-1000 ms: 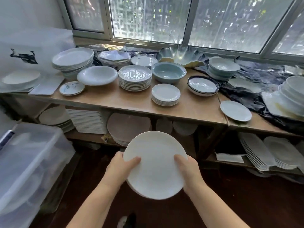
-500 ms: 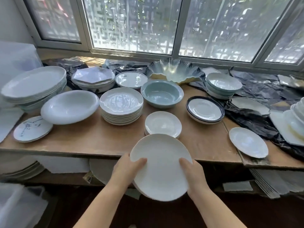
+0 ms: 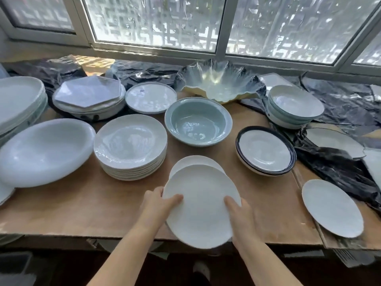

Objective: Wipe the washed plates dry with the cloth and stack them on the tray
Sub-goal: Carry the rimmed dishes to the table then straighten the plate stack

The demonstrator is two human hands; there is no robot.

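I hold a round white plate (image 3: 201, 207) over the front edge of the wooden table (image 3: 82, 205). My left hand (image 3: 158, 205) grips its left rim, thumb on top. On the right rim my right hand (image 3: 237, 217) grips the same way. The plate's far edge overlaps a small stack of white plates (image 3: 194, 162) just behind it; whether they touch I cannot tell. No cloth or tray shows in view.
A tall stack of white plates (image 3: 129, 149) and a big white oval dish (image 3: 43, 151) stand to the left. Behind are a pale blue bowl (image 3: 198, 124) and a blue-rimmed plate (image 3: 266, 150). A single white plate (image 3: 332, 207) lies at the right; black plastic sheeting (image 3: 338, 168) covers the far right.
Both hands have carried the plate up and forward from below the table to over its front edge, close to the small white stack. The view has moved closer to the table.
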